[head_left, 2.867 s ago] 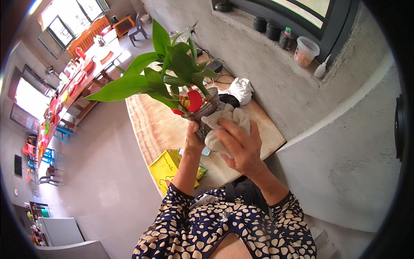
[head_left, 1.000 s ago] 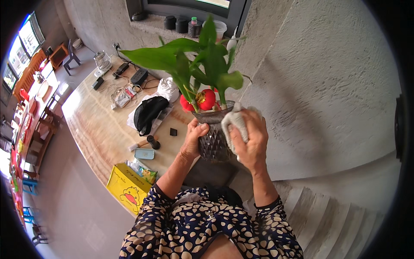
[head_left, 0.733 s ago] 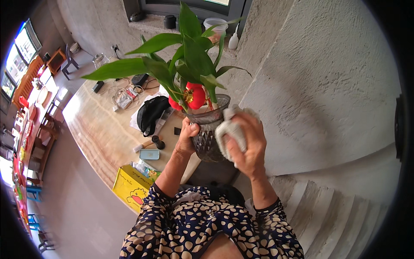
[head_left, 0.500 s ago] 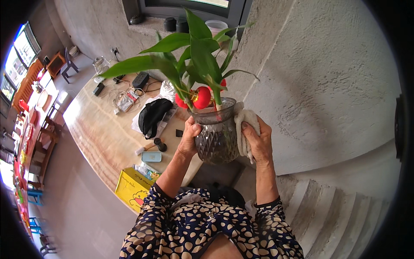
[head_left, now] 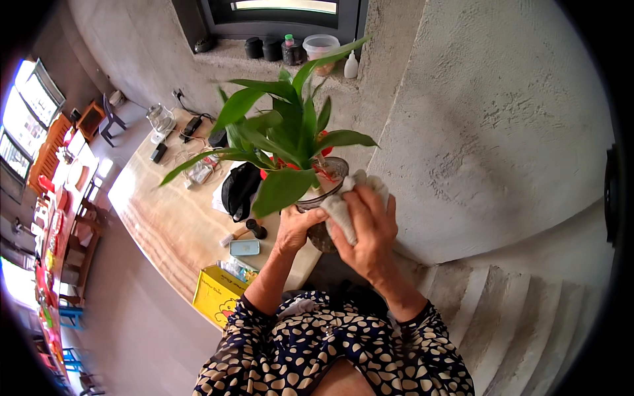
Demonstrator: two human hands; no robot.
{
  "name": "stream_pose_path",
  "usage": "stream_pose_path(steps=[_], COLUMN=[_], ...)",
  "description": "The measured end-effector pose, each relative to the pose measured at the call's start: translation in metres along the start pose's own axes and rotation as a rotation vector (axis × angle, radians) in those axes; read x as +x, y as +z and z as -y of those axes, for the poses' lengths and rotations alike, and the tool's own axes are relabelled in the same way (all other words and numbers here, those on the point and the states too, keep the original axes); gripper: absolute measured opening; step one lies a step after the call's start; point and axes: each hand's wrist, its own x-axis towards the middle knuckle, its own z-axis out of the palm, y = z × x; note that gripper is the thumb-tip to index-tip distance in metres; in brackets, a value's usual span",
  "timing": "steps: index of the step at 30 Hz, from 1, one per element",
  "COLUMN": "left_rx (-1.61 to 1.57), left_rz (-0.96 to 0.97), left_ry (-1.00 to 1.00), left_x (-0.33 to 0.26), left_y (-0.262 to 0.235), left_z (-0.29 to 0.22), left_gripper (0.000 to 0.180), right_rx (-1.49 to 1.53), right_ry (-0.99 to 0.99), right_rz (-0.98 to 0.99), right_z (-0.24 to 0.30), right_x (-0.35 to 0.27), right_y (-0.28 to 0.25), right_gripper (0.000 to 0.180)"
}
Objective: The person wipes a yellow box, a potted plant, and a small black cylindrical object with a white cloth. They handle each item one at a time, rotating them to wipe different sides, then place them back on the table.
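A dark, see-through glass vase [head_left: 321, 239] is held up in front of me, its mouth tipped toward me. Long-leaved green stems [head_left: 290, 125] stand in it, with red ornaments partly hidden behind the leaves. My left hand [head_left: 295, 228] grips the near left side of the vase, thumb toward the rim. In my right hand [head_left: 370, 231] is a pale cloth [head_left: 341, 214], bunched and pressed against the right side of the vase just under the rim. Leaves and hands cover much of the glass.
Beyond lies a marbled tabletop [head_left: 155, 218] with a black bag [head_left: 240, 191], a blue tin [head_left: 244, 247], a brush [head_left: 232, 236] and a yellow box [head_left: 219, 294]. A windowsill [head_left: 224, 53] carries jars and a white bottle [head_left: 351, 66]. Concrete stairs [head_left: 489, 317] descend at right.
The vase has tilted and turned, its leaves swinging nearer to me. My right hand has moved the cloth from the vase's side to near the rim, across its front.
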Motion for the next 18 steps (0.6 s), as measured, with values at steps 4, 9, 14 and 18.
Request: stream_pose_path(steps=[4, 9, 14, 18], left_rx=[0.085, -0.248, -0.24, -0.226], left_rz=[0.045, 0.135, 0.181, 0.192], left_ry=[0.146, 0.049, 0.012, 0.015], left_x=[0.006, 0.005, 0.001, 0.003], left_y=[-0.039, -0.026, -0.002, -0.01], left_z=[0.027, 0.008, -0.013, -0.009], left_gripper=[0.059, 0.067, 0.076, 0.079], right_rx=[0.096, 0.821, 1.075, 1.036], right_ry=[0.019, 0.73, 0.83, 0.768], right_rz=[0.01, 0.279, 0.365, 0.389], right_z=[-0.002, -0.03, -0.058, -0.055], right_x=[-0.002, 0.02, 0.029, 0.025], right_y=[-0.002, -0.005, 0.016, 0.014], right_gripper=[0.037, 0.024, 0.027, 0.029])
